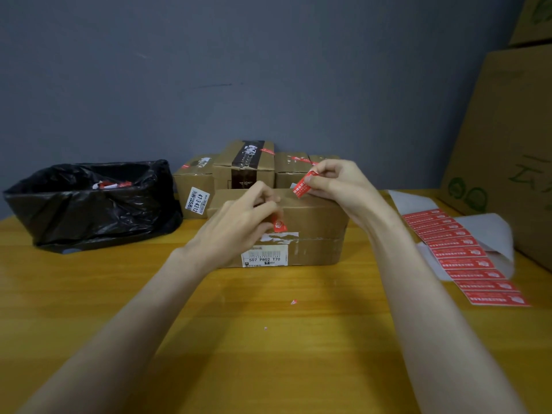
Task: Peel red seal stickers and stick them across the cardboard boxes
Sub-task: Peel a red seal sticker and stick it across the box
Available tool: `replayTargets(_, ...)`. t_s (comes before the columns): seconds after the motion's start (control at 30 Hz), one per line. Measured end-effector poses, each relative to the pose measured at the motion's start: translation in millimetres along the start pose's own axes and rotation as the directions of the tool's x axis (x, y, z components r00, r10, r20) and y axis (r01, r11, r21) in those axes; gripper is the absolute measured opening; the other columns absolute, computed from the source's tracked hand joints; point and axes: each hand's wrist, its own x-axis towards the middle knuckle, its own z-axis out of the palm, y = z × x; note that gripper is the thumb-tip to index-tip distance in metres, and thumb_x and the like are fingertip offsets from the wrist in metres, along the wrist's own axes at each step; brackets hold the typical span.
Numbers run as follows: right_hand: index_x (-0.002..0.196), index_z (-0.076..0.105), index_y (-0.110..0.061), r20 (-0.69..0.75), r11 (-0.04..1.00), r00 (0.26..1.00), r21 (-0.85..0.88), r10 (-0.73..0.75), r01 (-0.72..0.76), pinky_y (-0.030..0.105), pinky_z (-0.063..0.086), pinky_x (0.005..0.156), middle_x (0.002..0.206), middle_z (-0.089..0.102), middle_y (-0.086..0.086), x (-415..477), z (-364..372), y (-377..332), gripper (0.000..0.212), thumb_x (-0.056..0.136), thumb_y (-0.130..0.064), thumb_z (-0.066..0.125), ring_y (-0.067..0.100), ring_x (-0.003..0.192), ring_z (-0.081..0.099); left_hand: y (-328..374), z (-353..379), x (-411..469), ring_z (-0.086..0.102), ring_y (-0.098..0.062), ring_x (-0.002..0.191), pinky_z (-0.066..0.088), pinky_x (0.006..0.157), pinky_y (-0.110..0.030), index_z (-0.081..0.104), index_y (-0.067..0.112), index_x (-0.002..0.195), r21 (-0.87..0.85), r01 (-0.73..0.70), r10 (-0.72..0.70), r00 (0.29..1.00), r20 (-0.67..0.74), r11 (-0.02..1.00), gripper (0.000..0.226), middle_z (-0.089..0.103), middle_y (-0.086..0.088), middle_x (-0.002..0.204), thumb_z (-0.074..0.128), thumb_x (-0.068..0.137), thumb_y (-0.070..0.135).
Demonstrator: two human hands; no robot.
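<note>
A brown cardboard box (316, 231) with a white shipping label lies in the middle of the wooden table. My left hand (239, 222) pinches one end of a red seal sticker (304, 185) against the box's front face, near its upper edge. My right hand (337, 180) pinches the sticker's other end above the box's top. The stretch of sticker between my hands is hidden. A strip of red seal stickers (466, 258) on white backing paper lies on the table at the right.
Several sealed cardboard boxes (245, 165) stand behind the middle box against the grey wall. A bin lined with a black bag (89, 204) holds red and white scraps at the left. Large cardboard cartons (507, 144) stand at the right. Tiny paper scraps (294, 301) dot the table.
</note>
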Motion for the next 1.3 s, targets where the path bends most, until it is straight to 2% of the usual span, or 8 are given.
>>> replayTargets(0.1, 0.073, 0.058, -0.011, -0.001, 1.000, 1.000, 0.001, 0.002, -0.002, 0.032, 0.053, 0.091, 0.097, 0.061, 0.019, 0, 0, 0, 0.017, 0.086, 0.001, 0.061, 0.034, 0.106, 0.062, -2, 0, 2, 0.063, -0.016, 0.085, 0.055, 0.062, -0.027, 0.060, 0.009, 0.100, -0.024, 0.022, -0.023, 0.999, -0.038, 0.999, 0.021, 0.041, 0.005, 0.106, 0.069, 0.081, 0.007)
replayTargets(0.2, 0.074, 0.059, -0.011, 0.003, 1.000, 1.000, -0.013, -0.001, 0.002, 0.031, 0.053, 0.090, 0.097, 0.062, 0.019, 0, 0, 0, 0.017, 0.086, 0.000, 0.062, 0.032, 0.106, 0.063, -2, 5, 0, 0.065, -0.017, 0.098, 0.058, 0.064, -0.034, 0.062, 0.007, 0.088, -0.037, 0.022, -0.024, 0.997, -0.073, 0.999, 0.005, 0.042, 0.006, 0.104, 0.065, 0.084, 0.011)
replayTargets(0.5, 0.073, 0.058, -0.011, 0.009, 0.999, 1.000, 0.033, 0.005, -0.005, 0.035, 0.053, 0.091, 0.102, 0.061, 0.023, 3, -2, 3, 0.018, 0.086, 0.001, 0.061, 0.034, 0.106, 0.062, 0, 10, -4, 0.049, -0.002, 0.115, 0.055, 0.083, -0.036, 0.064, 0.003, 0.074, -0.107, 0.039, -0.046, 0.997, -0.061, 0.993, 0.010, 0.043, 0.004, 0.104, 0.066, 0.083, 0.005)
replayTargets(0.9, 0.077, 0.058, -0.009, 0.006, 1.000, 1.000, 0.024, 0.009, -0.009, 0.022, 0.054, 0.082, 0.095, 0.062, 0.015, 0, -3, 1, 0.014, 0.087, 0.000, 0.060, 0.026, 0.100, 0.064, -1, 3, -1, 0.046, -0.008, 0.122, 0.050, 0.092, -0.034, 0.066, 0.006, 0.069, -0.179, 0.047, -0.032, 0.996, 0.085, 0.983, 0.012, 0.037, 0.004, 0.108, 0.072, 0.079, 0.007)
replayTargets(1.07, 0.076, 0.058, -0.009, 0.002, 1.000, 1.000, 0.025, 0.006, -0.006, 0.026, 0.054, 0.085, 0.096, 0.063, 0.017, -1, -3, 1, 0.014, 0.087, 0.000, 0.061, 0.024, 0.095, 0.065, -2, -1, 0, 0.056, -0.027, 0.106, 0.051, 0.079, -0.046, 0.067, 0.013, 0.070, -0.167, 0.063, -0.030, 0.981, 0.189, 0.984, 0.009, 0.039, 0.001, 0.109, 0.072, 0.078, 0.010)
replayTargets(1.13, 0.076, 0.058, -0.010, -0.001, 1.000, 1.000, 0.030, 0.003, -0.003, 0.029, 0.054, 0.087, 0.095, 0.063, 0.017, 0, -3, 1, 0.014, 0.086, -0.001, 0.062, 0.028, 0.099, 0.065, 0, -5, 2, 0.055, -0.027, 0.107, 0.049, 0.083, -0.045, 0.067, 0.015, 0.070, -0.210, 0.079, -0.035, 0.979, 0.203, 0.974, 0.009, 0.041, -0.001, 0.108, 0.073, 0.077, 0.014)
replayTargets(1.23, 0.077, 0.059, -0.008, 0.012, 0.996, 1.000, 0.094, 0.001, -0.002, 0.030, 0.055, 0.087, 0.088, 0.064, 0.012, -2, -5, 0, 0.013, 0.085, 0.002, 0.062, 0.025, 0.094, 0.065, 6, -12, 8, 0.057, -0.018, 0.107, 0.047, 0.091, -0.032, 0.064, 0.024, 0.069, -0.390, 0.213, -0.169, 0.975, 0.144, 0.896, 0.010, 0.053, 0.004, 0.102, 0.070, 0.075, 0.019)
replayTargets(1.3, 0.077, 0.060, -0.008, 0.024, 0.983, 1.000, 0.185, 0.000, -0.005, 0.033, 0.055, 0.087, 0.082, 0.064, 0.008, -4, -7, -2, 0.014, 0.083, 0.004, 0.063, 0.022, 0.088, 0.065, 10, -16, 13, 0.062, -0.011, 0.102, 0.049, 0.091, -0.025, 0.062, 0.022, 0.071, -0.546, 0.365, -0.360, 0.925, 0.121, 0.754, 0.013, 0.062, 0.006, 0.098, 0.071, 0.077, 0.014)
